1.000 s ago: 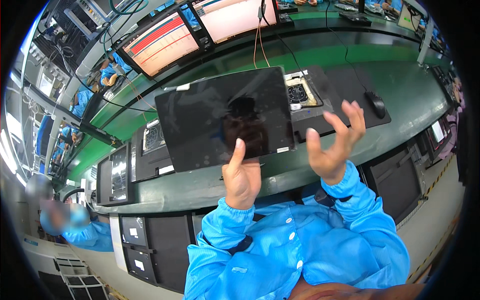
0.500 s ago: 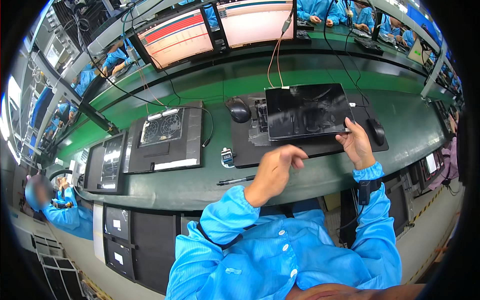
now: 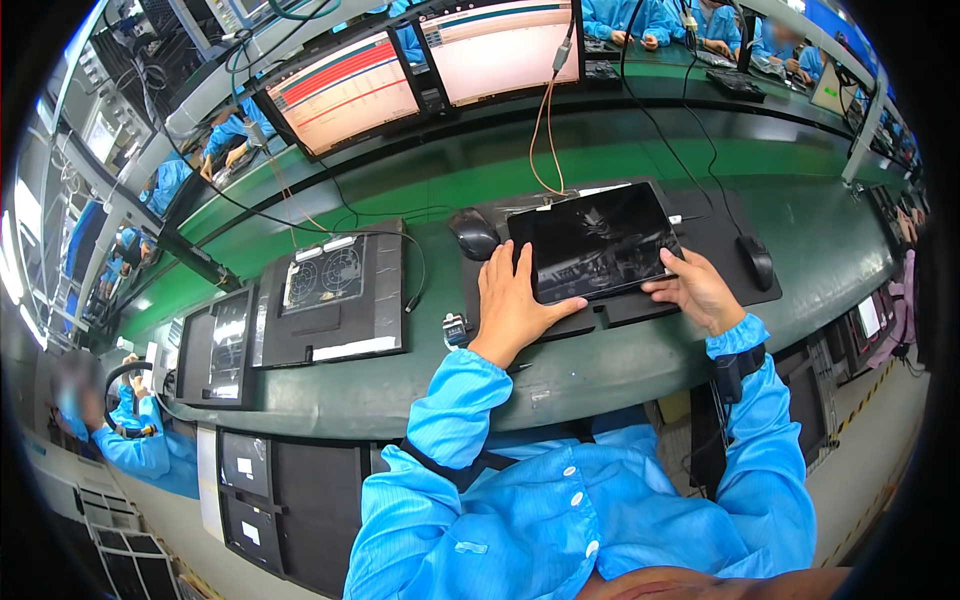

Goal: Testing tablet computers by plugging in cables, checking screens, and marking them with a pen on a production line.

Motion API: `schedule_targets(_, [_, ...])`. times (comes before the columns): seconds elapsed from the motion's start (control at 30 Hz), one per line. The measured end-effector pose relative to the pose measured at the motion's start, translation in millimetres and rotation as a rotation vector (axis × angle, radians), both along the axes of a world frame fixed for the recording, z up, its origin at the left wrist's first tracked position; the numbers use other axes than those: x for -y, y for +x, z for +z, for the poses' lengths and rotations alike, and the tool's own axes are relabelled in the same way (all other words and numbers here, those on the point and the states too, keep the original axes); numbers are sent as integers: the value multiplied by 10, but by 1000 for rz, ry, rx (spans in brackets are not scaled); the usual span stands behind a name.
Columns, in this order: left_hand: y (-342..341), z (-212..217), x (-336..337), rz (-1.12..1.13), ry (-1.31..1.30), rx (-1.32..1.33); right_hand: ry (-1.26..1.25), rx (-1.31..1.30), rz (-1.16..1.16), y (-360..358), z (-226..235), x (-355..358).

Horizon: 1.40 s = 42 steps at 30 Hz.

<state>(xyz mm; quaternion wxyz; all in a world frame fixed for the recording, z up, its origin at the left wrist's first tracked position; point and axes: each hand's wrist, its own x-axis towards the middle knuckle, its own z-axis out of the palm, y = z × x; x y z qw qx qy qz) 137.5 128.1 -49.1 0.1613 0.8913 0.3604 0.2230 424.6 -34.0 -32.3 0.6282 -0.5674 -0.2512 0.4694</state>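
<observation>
A black tablet (image 3: pixel 600 245) lies on a dark foam pad (image 3: pixel 625 312), with a cable's white plug (image 3: pixel 683 219) at its right edge. My left hand (image 3: pixel 512 305) is spread open at the tablet's left side, its thumb along the near left corner. At the lower right edge my right hand (image 3: pixel 697 285) pinches the tablet between thumb and fingers. A black mouse (image 3: pixel 474 233) sits just beyond my left fingertips, and a second black mouse (image 3: pixel 755 262) is to the right of my right hand.
A small counter-like device (image 3: pixel 454 329) stands left of my left wrist. Farther left are a dark fixture board (image 3: pixel 375 310) and a black tray (image 3: pixel 193 350). Two monitors (image 3: pixel 345 95) rise behind the bench; thin cables hang down. Co-workers in blue sit beyond.
My left hand has moved from above the bench edge to the tablet's left side, its fingers spreading. The tablet has come down onto the pad, slightly toward me and left, with my right hand still on it.
</observation>
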Motion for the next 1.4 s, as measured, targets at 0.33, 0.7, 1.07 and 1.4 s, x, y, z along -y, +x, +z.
schedule_targets(0.33, [-25, -145, -27, -20, 104, 17, -3, 1571, -64, -100, 6, 221])
schedule_targets(0.7, [21, -139, 25, 17, 105, 87, 1, 1687, -155, -100, -160, 160])
schedule_targets(1.07, [-2, -95, 97, 114, 52, 219, 17, 1682, -123, -122, -115, 140])
schedule_targets(1.4, [-25, -103, 83, 94, 143, 217, 9, 1723, -110, -143, -96, 134])
